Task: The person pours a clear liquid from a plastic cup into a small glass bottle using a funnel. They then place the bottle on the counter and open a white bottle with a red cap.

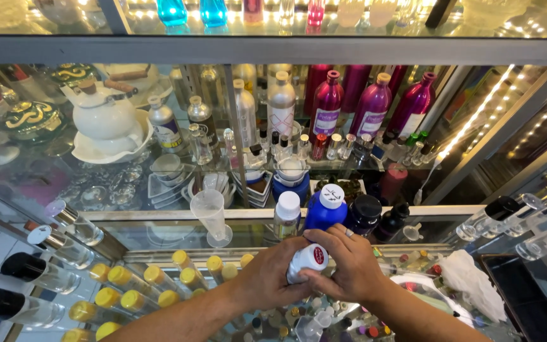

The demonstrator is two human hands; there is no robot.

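Both hands meet low at the centre over the glass counter, closed around a small white bottle [307, 261] with a red mark on its cap: the left hand [272, 278] wraps the body from below, and the right hand [349, 269] pinches the cap end with its fingertips. For a clean turn of the cap, the left hand would best keep the body steady and upright while only the right fingers twist. Just behind stand a blue bottle [324, 212] with a white cap, a white-capped clear bottle [287, 215] and a dark jar [363, 213]; what they hold cannot be told. An empty clear funnel cup [212, 215] stands to the left. Yellow-capped vials [140, 288] lie below it, contents unclear.
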